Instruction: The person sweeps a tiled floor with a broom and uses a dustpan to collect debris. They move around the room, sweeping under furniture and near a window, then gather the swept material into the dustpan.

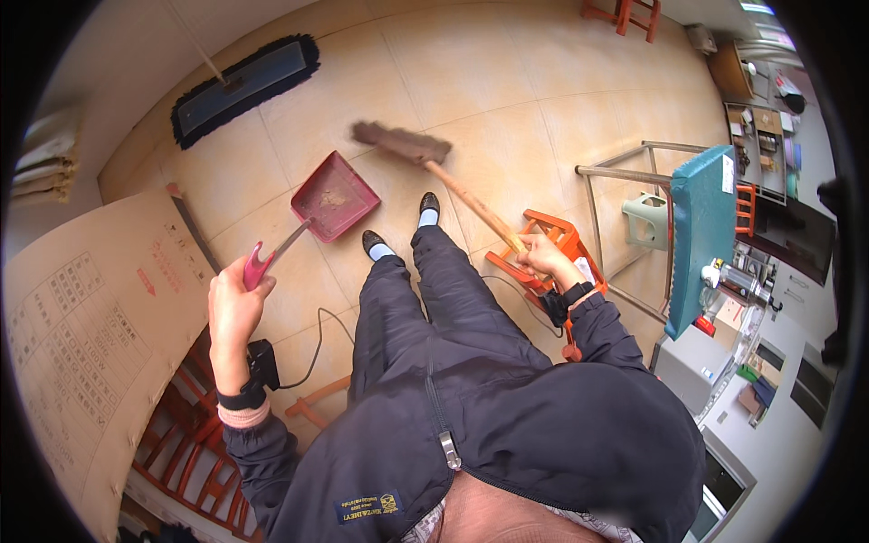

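My left hand grips the pink handle end of a long-handled dustpan. Its red pan rests on the tiled floor with a small heap of light debris inside. In my right hand is the wooden handle of a broom. The broom's dark brush head looks blurred, just beyond the pan and to its right, apart from it. Both my feet, in dark shoes, stand close to the pan's right side.
A flat dust mop stands at the far left wall. On the left is a large printed cardboard box beside red wooden chairs. Rightward stand an orange stool, a metal-framed table with a teal top and a pale green plastic stool.
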Action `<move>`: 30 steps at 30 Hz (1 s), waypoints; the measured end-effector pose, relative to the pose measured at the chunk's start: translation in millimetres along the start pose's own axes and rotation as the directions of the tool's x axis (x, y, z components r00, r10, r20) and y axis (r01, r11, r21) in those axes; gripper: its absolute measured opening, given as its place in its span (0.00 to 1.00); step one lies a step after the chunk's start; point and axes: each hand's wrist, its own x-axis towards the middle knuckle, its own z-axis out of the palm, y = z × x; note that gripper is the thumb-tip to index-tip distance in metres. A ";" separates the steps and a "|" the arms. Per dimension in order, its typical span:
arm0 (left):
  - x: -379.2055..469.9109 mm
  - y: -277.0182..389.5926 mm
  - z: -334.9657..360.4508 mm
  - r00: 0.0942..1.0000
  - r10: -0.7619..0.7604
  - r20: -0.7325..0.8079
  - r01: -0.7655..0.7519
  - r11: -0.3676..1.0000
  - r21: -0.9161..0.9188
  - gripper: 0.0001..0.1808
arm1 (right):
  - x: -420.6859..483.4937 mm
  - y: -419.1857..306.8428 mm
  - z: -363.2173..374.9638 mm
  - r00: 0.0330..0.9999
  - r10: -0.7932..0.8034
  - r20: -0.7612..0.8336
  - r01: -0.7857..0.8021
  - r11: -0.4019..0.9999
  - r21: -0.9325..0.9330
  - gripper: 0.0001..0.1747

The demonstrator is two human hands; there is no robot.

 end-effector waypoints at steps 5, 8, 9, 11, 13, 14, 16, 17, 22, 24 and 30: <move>1.5 -11.0 2.7 1.000 -0.008 -0.004 0.008 0.999 -0.032 0.14 | 31.6 31.9 -35.4 0.974 0.089 -0.207 -0.007 0.929 0.369 0.08; 4.7 -13.5 1.1 1.000 -0.016 -0.009 0.016 1.000 -0.018 0.15 | 74.3 33.8 -58.2 0.957 0.154 -0.247 -0.028 0.893 0.449 0.01; 6.0 -13.2 0.7 1.000 -0.011 -0.020 0.010 1.000 -0.023 0.15 | 90.5 31.1 -63.7 0.968 0.143 -0.204 -0.031 0.882 0.470 0.03; 8.3 -10.9 1.3 1.000 -0.002 -0.028 0.000 0.998 -0.061 0.15 | 119.2 24.7 -59.9 0.936 0.241 -0.258 -0.090 0.869 0.487 0.03; 10.4 -7.1 1.1 0.999 -0.018 -0.032 0.016 0.999 -0.042 0.14 | 126.7 24.1 -36.3 0.944 0.177 -0.277 -0.080 0.941 0.329 0.02; 10.9 -5.0 0.7 0.999 -0.012 -0.033 0.010 0.999 -0.044 0.13 | 121.8 25.2 -19.3 0.934 0.168 -0.314 -0.098 0.969 0.227 0.02; 11.7 -0.7 0.9 0.999 -0.010 -0.030 0.009 0.999 -0.039 0.12 | 89.8 32.5 19.1 0.964 0.101 -0.246 -0.070 0.989 0.130 0.03; 12.3 1.6 0.8 1.000 -0.012 -0.027 0.011 1.000 -0.027 0.12 | 75.2 30.7 37.9 0.956 0.098 -0.276 -0.160 0.965 -0.209 0.04; 13.8 10.2 1.7 0.999 -0.012 -0.039 0.011 0.999 -0.032 0.10 | 16.7 -2.1 58.1 0.988 0.137 -0.064 -0.151 0.857 -0.493 0.17; 14.4 11.8 1.7 0.999 -0.020 -0.043 0.018 0.999 -0.042 0.09 | 10.1 -17.6 39.5 0.992 0.121 0.024 -0.096 0.883 -0.460 0.17; 14.0 6.1 2.6 0.999 -0.042 -0.032 0.041 0.999 -0.019 0.11 | 6.6 -24.7 -15.7 0.997 -0.004 0.078 0.020 0.978 -0.206 0.19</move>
